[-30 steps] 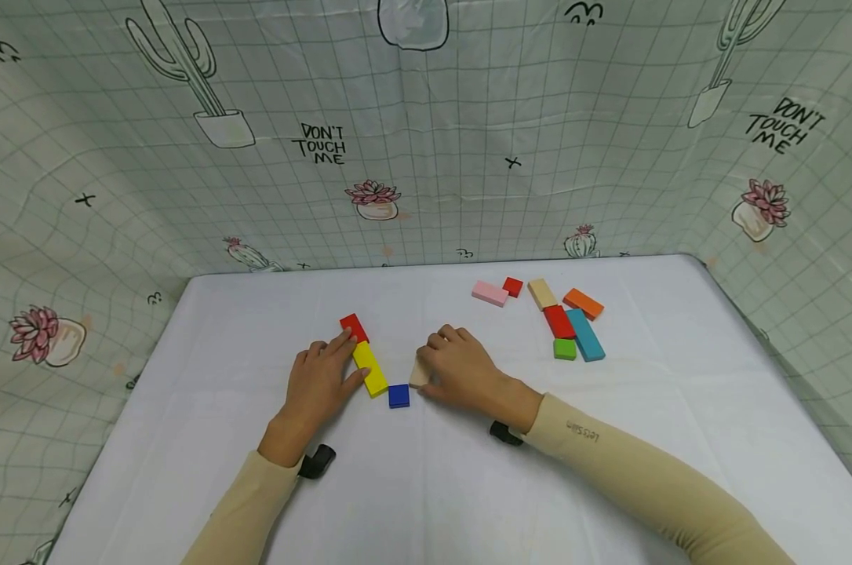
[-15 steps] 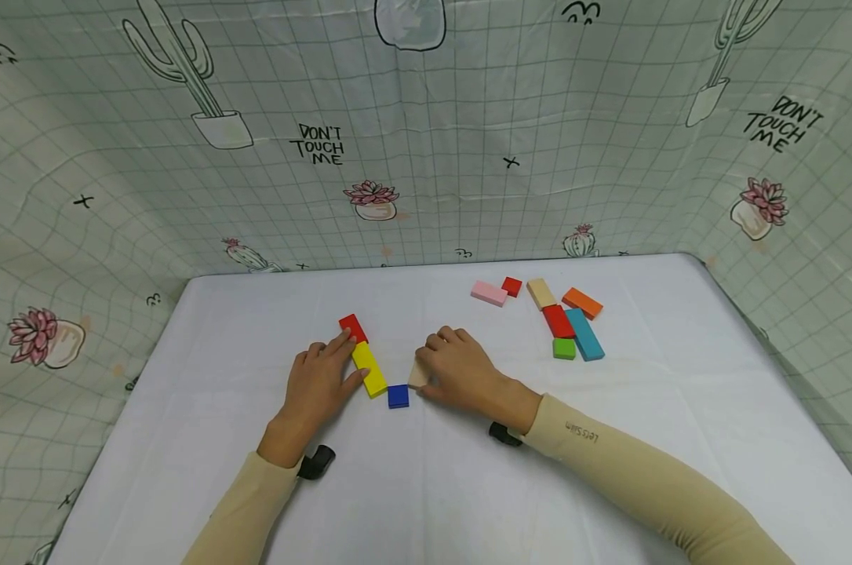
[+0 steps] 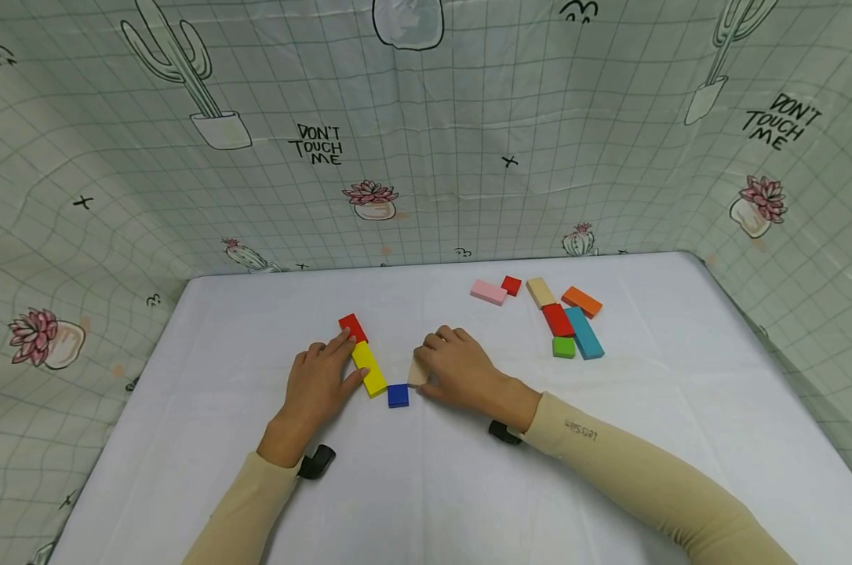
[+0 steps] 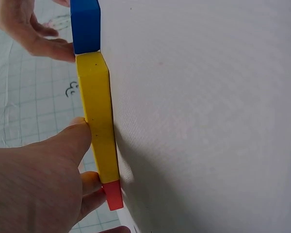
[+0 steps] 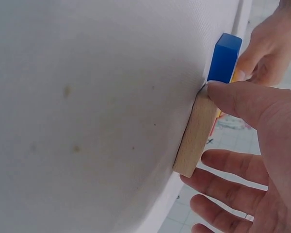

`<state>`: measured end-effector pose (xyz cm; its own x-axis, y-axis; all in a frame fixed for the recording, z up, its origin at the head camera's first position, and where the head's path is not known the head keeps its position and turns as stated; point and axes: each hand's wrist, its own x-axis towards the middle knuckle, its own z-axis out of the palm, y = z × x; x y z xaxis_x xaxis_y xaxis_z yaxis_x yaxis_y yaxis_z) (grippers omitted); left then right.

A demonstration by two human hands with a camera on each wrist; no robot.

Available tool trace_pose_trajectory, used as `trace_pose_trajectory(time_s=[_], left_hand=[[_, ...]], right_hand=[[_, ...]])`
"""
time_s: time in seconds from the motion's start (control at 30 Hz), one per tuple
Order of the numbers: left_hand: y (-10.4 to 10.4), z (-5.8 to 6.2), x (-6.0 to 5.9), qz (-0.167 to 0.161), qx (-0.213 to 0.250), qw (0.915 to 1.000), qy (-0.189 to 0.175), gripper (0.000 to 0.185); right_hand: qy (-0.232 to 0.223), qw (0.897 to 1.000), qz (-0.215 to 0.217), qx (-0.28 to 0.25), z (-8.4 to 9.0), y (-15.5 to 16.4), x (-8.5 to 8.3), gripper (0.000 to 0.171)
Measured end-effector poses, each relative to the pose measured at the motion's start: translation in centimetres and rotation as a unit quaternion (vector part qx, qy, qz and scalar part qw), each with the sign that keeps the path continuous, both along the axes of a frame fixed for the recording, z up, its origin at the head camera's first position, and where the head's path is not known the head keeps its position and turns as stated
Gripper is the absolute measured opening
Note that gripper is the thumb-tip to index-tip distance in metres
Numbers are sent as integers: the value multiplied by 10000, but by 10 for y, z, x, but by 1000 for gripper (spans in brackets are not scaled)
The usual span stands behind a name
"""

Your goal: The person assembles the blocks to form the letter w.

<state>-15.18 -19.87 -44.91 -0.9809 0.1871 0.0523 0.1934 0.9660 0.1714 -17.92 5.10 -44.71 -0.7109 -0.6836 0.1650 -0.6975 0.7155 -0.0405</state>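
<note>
1. A white table (image 3: 426, 486) stands inside cactus-print curtain walls (image 3: 426, 157).
2. The left hand (image 3: 318, 387) lies flat with straight fingers, its thumb pressing the side of the yellow block (image 3: 369, 369), which runs end to end with a red block (image 3: 353, 327) at its 11 o'clock.
3. The right hand (image 3: 461, 370) pinches a natural wood block (image 3: 417, 372), just at 2 o'clock of the blue block (image 3: 398, 395).
4. Spare blocks (image 3: 563, 318) lie well apart at 2 o'clock.
5. To seat the wood block well, I judge it should slide flat until its edge meets the blue block, while the left hand steadies the row.
</note>
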Motion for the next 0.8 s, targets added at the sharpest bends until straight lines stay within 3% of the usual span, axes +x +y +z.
trace_pose_trajectory(time_s=[0.17, 0.3, 0.53, 0.8], left_hand=[[0, 0, 0, 14, -5, 10000, -9, 64], [0, -1, 0, 27, 5, 10000, 8, 64], [0, -1, -1, -7, 15, 10000, 22, 64], [0, -2, -1, 9, 42, 10000, -11, 65]], right_hand=[[-112, 9999, 39, -76, -1, 1, -2, 48], [-492, 9983, -139, -280, 5, 7, -7, 52], [-676, 9955, -572, -344, 18, 40, -34, 49], [-457, 9978, -428, -230, 24, 81, -67, 54]])
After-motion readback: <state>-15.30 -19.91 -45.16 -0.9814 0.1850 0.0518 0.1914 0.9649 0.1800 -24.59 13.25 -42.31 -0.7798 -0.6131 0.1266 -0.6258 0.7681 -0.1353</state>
